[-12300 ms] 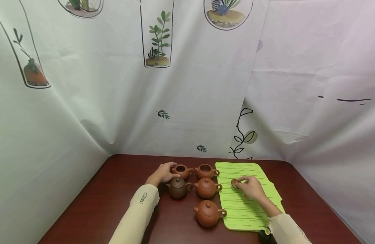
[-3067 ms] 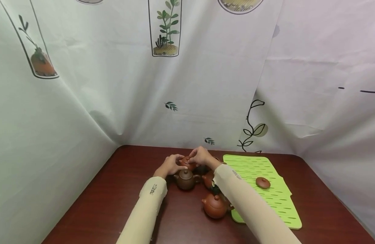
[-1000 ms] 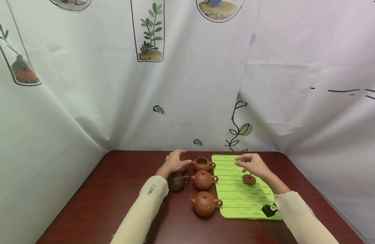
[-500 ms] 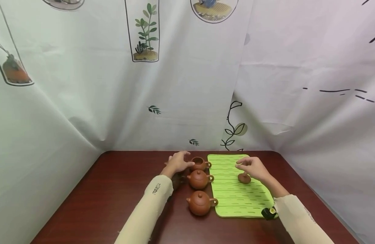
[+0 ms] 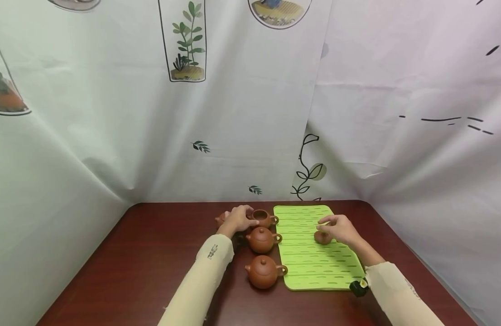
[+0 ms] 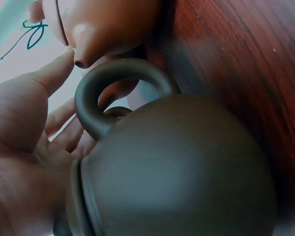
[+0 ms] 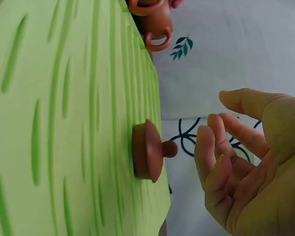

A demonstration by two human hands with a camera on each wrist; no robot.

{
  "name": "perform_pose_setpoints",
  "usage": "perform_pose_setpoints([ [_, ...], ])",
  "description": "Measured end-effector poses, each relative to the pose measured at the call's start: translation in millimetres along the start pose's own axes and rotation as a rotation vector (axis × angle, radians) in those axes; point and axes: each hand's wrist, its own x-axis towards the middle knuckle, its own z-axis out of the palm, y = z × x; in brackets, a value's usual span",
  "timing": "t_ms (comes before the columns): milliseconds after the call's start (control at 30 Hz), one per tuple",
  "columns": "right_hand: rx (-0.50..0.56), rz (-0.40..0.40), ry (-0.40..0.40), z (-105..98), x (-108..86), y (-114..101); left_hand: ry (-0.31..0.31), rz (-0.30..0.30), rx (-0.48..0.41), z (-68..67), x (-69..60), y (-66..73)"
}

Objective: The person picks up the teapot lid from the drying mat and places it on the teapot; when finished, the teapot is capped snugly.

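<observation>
In the head view my left hand reaches over the dark brown teapot, its thumb and fingers spread close to the lidless reddish-brown teapot. Whether it touches that pot is hard to tell. Another reddish teapot peeks out left of this hand, mostly covered by it. My right hand hovers above a reddish-brown teapot lid on the green mat. Its fingers are loosely bent, and the right wrist view shows a gap between them and the lid's knob.
Two lidded reddish teapots, a middle one and a nearer one, stand in line before the lidless one, handles toward the green ribbed mat. The dark red table ends at a patterned white cloth.
Earlier my right hand carried one lid to the back-left teapot, then came back over the mat. Lately it has lowered toward the remaining lid, while my left hand has shifted right toward the lidless teapot.
</observation>
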Motion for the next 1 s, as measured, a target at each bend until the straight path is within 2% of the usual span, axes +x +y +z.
perform_pose_setpoints([
  [133, 0.012, 0.015, -0.007, 2.9, 0.1, 4.9, 0.015, -0.006, 0.044, 0.7, 0.9, 0.0],
  [267, -0.004, 0.038, 0.022, 5.5, 1.8, 13.8, 0.028, -0.014, 0.069, 2.3, 1.8, 0.4],
  [567, -0.064, 0.082, 0.025, 5.9, 1.7, 30.5, 0.026, -0.002, 0.058, 5.1, 3.9, -0.7],
  [1000, -0.056, 0.100, 0.003, 8.0, 0.8, 40.9, 0.029, 0.005, 0.060, 3.9, 6.4, 1.0],
])
